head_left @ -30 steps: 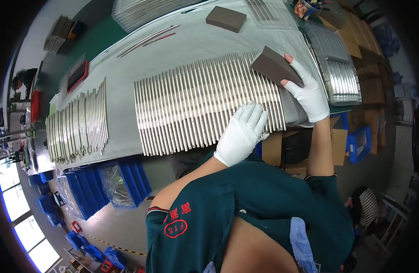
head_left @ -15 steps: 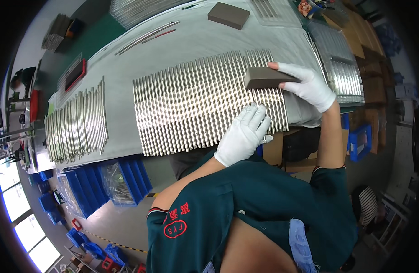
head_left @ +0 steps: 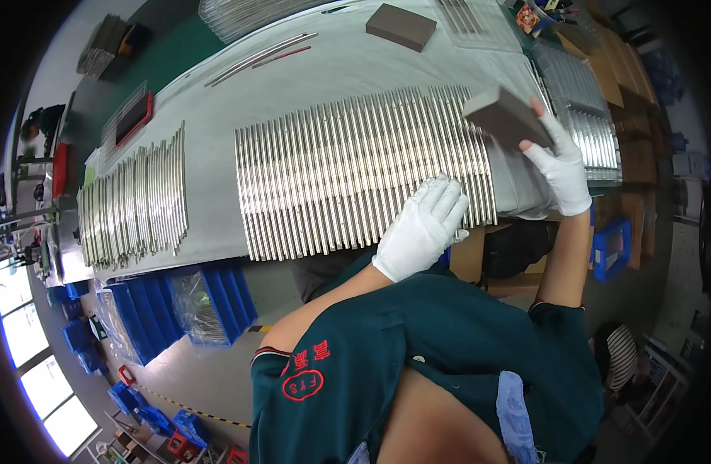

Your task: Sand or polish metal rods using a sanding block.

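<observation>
A wide row of shiny metal rods (head_left: pixel 324 170) lies side by side on the table before me. My left hand (head_left: pixel 423 228), in a white glove, rests flat on the near ends of the rods toward the right, fingers stretched out. In my right hand (head_left: pixel 560 174), whose glove leaves the thumb and a fingertip bare, is a grey-brown rectangular block (head_left: pixel 506 116). It is gripped at its right end and tilted, at the right end of the row, and looks raised off the rods.
A second group of rods (head_left: pixel 135 201) lies at the left, near a red-edged dark case (head_left: pixel 134 117). Another grey-brown block (head_left: pixel 400 28) sits at the back, with several loose thin rods (head_left: pixel 263 58) to its left. Clear plastic trays (head_left: pixel 591 139) stand on the right; blue bins (head_left: pixel 143 321) are below the table.
My right hand has carried the block to the right, away from the top of the rods, and turned it. My left hand stays on the rods. The whole view has shifted slightly.
</observation>
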`<state>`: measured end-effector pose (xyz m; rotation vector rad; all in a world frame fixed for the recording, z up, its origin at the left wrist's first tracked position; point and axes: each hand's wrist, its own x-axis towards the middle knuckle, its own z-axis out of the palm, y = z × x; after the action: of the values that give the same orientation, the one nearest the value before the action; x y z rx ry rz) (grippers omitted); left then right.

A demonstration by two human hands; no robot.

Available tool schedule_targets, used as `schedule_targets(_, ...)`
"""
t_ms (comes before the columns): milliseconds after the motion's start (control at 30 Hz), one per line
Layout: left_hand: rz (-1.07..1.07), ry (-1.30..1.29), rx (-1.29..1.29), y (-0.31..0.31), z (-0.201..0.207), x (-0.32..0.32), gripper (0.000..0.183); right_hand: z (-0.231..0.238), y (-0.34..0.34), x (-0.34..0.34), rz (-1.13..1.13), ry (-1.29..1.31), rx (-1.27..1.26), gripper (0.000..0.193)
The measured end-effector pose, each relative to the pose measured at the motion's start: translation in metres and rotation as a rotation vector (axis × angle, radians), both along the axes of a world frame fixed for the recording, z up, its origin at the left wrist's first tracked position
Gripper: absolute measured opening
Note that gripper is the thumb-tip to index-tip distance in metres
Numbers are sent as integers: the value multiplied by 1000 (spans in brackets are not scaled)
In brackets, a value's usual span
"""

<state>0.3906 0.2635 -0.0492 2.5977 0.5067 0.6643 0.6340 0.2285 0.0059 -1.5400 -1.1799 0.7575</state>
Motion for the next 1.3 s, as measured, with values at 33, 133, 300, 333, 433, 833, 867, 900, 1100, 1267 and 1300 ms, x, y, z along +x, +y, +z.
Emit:
schedule_targets(33, -2, 0, 0, 0, -1, -1, 58, -6, -2, -1, -97, 41, 171, 59)
schedule_targets(133, -9, 29, 54, 2, 0, 0, 65, -15, 2, -18, -327, 173, 288, 61)
schedule_targets(300, -19, 162, 1, 1, 15, -2, 78, -38, 8, -37, -528, 425, 344, 63)
schedule_targets(333, -17, 164, 1, 0, 13, -2, 78, -37, 9, -41, -544, 433, 332, 63)
schedule_targets(433, 27, 203, 46, -1, 11, 1, 79, -54, 7, -33, -536, 364, 325, 60)
schedule_targets(833, -14, 169, 33, 2, 12, -6, 62, -59, 10, -36, -567, 337, 352, 61)
schedule_targets(867, -7, 151, 34, 3, 14, -9, 63, -59, 11, -35, -562, 340, 354, 61)
schedule_targets(900, -2, 153, 36, 3, 18, -14, 63, -59, 11, -35, -573, 328, 343, 60)
schedule_targets(1100, 250, 289, 80, 20, 23, -69, 89, -59, 9, -33, -579, 286, 324, 57)
schedule_targets(1267, 284, 319, 146, 27, 17, -88, 95, -59, 11, -33, -551, 289, 339, 57)
schedule_targets(1300, 290, 321, 147, 27, 17, -87, 94, -58, 12, -34, -566, 310, 348, 59)
